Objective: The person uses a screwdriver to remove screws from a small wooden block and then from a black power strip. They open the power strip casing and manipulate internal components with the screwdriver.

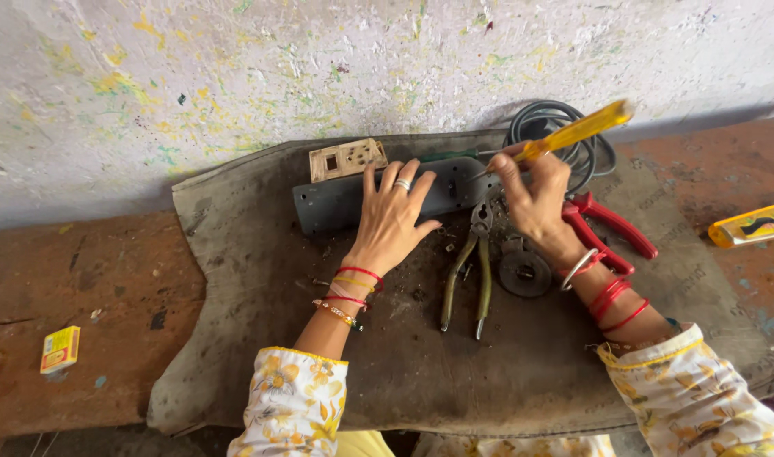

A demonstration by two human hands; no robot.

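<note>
My right hand [535, 199] is clamped on the yellow screwdriver [573, 134], tip angling down-left onto the grey plate [344, 206]. Left hand [393, 222] lies spread flat on it, pinning nearer.

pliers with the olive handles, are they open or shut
Open: the pliers lie flat on the grey mat, their two handles splayed apart toward the person.

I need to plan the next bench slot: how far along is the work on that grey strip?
Done: the beige socket plate lies apart from the grey strip. In hand: left hand presses the strip flat while right hand works a yellow-handled screwdriver at its end. Left: pliers and red cutters lie unused; the plate is not refitted.
</note>
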